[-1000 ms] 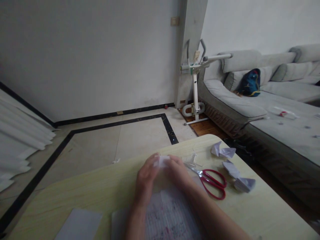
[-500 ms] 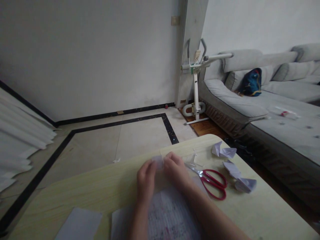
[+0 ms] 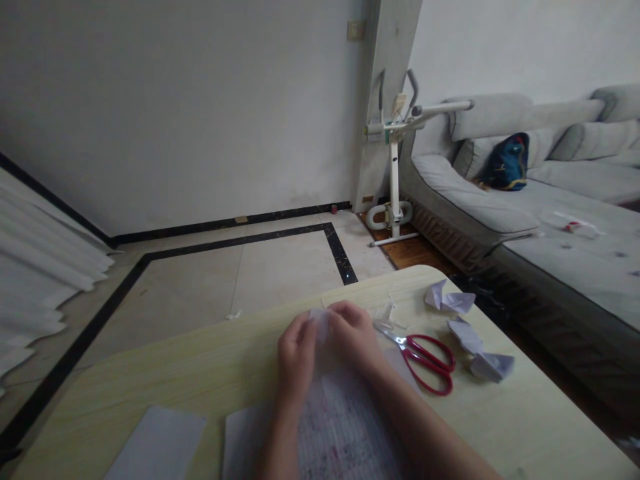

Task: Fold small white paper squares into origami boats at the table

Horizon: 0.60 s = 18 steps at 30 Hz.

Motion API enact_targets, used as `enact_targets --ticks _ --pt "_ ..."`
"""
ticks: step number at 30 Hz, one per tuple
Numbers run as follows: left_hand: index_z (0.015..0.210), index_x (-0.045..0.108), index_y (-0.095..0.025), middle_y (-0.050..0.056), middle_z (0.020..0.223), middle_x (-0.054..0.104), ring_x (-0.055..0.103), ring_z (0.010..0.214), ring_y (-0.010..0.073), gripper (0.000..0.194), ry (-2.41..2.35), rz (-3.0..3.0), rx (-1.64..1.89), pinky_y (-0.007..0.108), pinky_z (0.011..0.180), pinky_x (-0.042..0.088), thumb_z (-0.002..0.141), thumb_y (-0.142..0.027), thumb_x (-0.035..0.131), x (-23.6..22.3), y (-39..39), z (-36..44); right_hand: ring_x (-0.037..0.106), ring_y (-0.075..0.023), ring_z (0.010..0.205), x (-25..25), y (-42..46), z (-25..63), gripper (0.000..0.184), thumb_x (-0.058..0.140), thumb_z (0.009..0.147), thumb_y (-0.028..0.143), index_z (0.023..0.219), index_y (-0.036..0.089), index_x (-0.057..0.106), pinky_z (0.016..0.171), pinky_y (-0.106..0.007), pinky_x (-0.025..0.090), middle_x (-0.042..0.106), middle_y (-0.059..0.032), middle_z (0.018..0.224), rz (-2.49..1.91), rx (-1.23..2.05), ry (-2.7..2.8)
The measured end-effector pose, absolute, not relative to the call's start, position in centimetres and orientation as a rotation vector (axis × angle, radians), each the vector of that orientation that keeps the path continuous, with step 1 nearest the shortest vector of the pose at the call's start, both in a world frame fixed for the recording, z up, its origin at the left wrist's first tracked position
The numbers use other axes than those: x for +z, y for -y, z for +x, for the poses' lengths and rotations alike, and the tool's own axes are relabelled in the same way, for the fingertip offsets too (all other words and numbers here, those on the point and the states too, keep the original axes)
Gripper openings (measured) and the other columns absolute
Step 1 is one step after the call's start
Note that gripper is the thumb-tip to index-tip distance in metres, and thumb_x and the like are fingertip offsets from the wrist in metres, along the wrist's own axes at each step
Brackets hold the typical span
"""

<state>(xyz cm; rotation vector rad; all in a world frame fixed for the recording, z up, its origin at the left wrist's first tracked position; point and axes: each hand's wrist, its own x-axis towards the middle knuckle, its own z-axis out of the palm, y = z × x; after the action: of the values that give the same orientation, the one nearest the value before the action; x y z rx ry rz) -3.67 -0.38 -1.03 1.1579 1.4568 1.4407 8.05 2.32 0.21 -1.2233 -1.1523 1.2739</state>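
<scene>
A small piece of white paper (image 3: 320, 324) is held up between my two hands, above the table near its far edge. My left hand (image 3: 295, 350) pinches its left side, and my right hand (image 3: 353, 333) grips the right side, with the fingertips partly hidden. Beneath my forearms lies a written sheet of lined paper (image 3: 340, 427). Just right of my right hand, red-handled scissors (image 3: 427, 360) rest on the table, their blades pointing toward thin paper scraps (image 3: 387, 315).
Several folded paper pieces (image 3: 467, 337) lie along the right side of the pale wooden table (image 3: 200, 367). A blank white sheet (image 3: 157, 443) is at the front left. Beyond the table stand a white exercise machine (image 3: 394, 173) and a grey sofa (image 3: 565, 200) with a blue bag (image 3: 510, 162).
Both hands have drawn slightly closer together around the small paper, and less of it shows between them. The view has shifted slightly. Scissors and folded pieces stay in place.
</scene>
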Motion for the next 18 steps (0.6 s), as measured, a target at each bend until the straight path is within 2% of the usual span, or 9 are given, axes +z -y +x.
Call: enact_targets --ticks 5,11,16,18 --pt "0.088 0.071 -0.017 0.007 0.088 0.073 0.066 0.086 0.0233 0.022 -1.511 1.161 1.458 0.03 0.079 0.05 0.08 -0.035 0.062 -1.08 0.33 -3.66 0.057 -0.016 0.062 0.48 -2.29 8.09 0.014 0.056 0.071 0.022 0.066 0.015 0.067 0.058 -0.025 0.043 0.064 -0.0013 0.062 -1.287 1.204 1.207" --pt "0.097 0.071 -0.018 0.008 0.102 0.073 0.065 0.099 0.0248 0.027 -1.49 1.099 1.477 0.033 0.087 0.049 0.077 -0.035 0.064 -0.8 0.37 -3.57 0.056 -0.0154 0.06 0.37 -2.19 8.09 0.013 0.056 0.07 0.021 0.062 0.016 0.064 0.057 -0.024 0.043 0.062 -0.0005 0.059 -1.271 1.198 1.226" --pt "0.088 0.073 -0.017 0.006 0.092 0.074 0.066 0.091 0.0222 0.021 -1.38 1.128 1.473 0.029 0.082 0.049 0.079 -0.032 0.061 -0.48 0.53 -3.89 0.058 -0.0161 0.063 0.54 -2.06 7.9 0.013 0.055 0.07 0.019 0.064 0.016 0.066 0.058 -0.024 0.044 0.064 -0.001 0.061 -1.291 1.167 1.249" --pt "0.085 0.073 -0.016 0.006 0.09 0.073 0.066 0.089 0.0218 0.024 -1.326 1.148 1.46 0.029 0.081 0.049 0.083 -0.033 0.056 -0.5 0.55 -4.05 0.06 -0.0168 0.064 0.55 -1.99 7.78 0.015 0.054 0.071 0.018 0.066 0.016 0.067 0.059 -0.025 0.045 0.066 -0.002 0.063 -1.298 1.161 1.261"
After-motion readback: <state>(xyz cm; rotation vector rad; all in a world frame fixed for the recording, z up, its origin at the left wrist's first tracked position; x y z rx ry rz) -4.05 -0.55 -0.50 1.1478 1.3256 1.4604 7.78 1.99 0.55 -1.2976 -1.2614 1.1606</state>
